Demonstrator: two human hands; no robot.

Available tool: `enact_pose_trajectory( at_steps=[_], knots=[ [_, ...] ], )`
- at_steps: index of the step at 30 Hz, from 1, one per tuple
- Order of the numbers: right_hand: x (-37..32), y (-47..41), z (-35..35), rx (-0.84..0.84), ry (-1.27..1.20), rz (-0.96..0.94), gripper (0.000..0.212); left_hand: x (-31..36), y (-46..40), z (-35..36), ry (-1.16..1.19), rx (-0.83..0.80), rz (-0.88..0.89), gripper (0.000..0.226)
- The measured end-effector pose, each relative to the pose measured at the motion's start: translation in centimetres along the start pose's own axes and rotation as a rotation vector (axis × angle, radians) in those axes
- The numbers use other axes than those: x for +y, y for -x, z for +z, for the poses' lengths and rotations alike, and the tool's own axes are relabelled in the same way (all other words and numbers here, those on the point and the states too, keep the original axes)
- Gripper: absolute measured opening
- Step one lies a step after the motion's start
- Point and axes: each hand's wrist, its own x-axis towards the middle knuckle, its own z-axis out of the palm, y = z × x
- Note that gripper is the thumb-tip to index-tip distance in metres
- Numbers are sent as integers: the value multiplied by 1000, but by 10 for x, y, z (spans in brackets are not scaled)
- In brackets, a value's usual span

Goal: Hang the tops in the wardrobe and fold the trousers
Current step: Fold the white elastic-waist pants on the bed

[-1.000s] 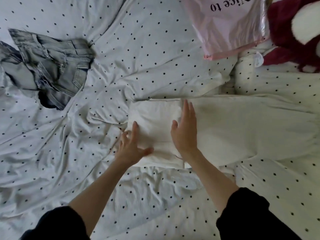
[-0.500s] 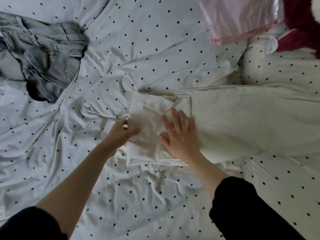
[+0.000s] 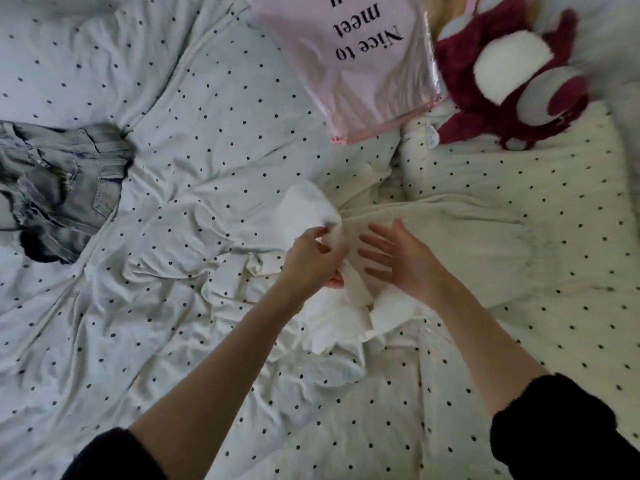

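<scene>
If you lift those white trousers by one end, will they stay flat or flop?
Probably flop: the white trousers already bunch and droop where the left hand pinches them. They look light, since a few fingers raise the folded end. Likely not slippery; the cloth lies creased on the bed.

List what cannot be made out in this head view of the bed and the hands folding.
- Cream white trousers: the far end runs out toward the right edge; the end gripped by the left hand is bunched, so the fold is unclear.
- Grey denim jeans: cut off by the left edge.
- Pink printed plastic bag: the top edge cuts off the text.
- Dark red plush toy: blurred.
- Right hand: whether it touches the trousers is unclear.
</scene>
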Motion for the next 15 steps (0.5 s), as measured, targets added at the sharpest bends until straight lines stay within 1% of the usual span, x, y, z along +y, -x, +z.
enact_pose_trajectory(
  at_steps=[1,2,3,5,6,7,8,9,10,11,12,13,14,15],
  knots=[
    [-6,11,-14,37,2,-53,43,-4,-3,17,-25,-48,20,33],
    [-10,20,-21,83,32,-109,41,-12,-7,29,-105,-93,49,33],
    [-13,27,-30,142,107,-179,36,-19,-14,43,-246,-146,70,39],
    [-12,34,-40,269,402,-351,27,-36,-26,68,-622,-244,68,56],
    [-9,33,-42,323,576,-437,29,-43,-29,77,-777,-297,70,61],
    [-4,31,-40,348,738,-506,32,-49,-31,84,-868,-349,82,64],
    [2,27,-39,349,897,-555,36,-54,-32,87,-890,-388,94,65],
    [10,21,-37,333,1044,-578,41,-58,-33,85,-826,-396,116,62],
    [17,14,-35,320,1159,-560,46,-61,-32,80,-690,-345,119,55],
    [22,8,-35,320,1211,-503,51,-64,-30,72,-521,-233,117,47],
    [25,4,-34,326,1204,-433,57,-67,-28,62,-372,-70,108,40],
    [28,1,-35,343,1179,-380,61,-71,-26,50,-290,116,110,32],
    [30,-1,-37,366,1165,-358,63,-76,-26,38,-275,296,101,21],
    [31,-1,-37,389,1172,-354,63,-80,-28,26,-262,416,69,12]
  ],
)
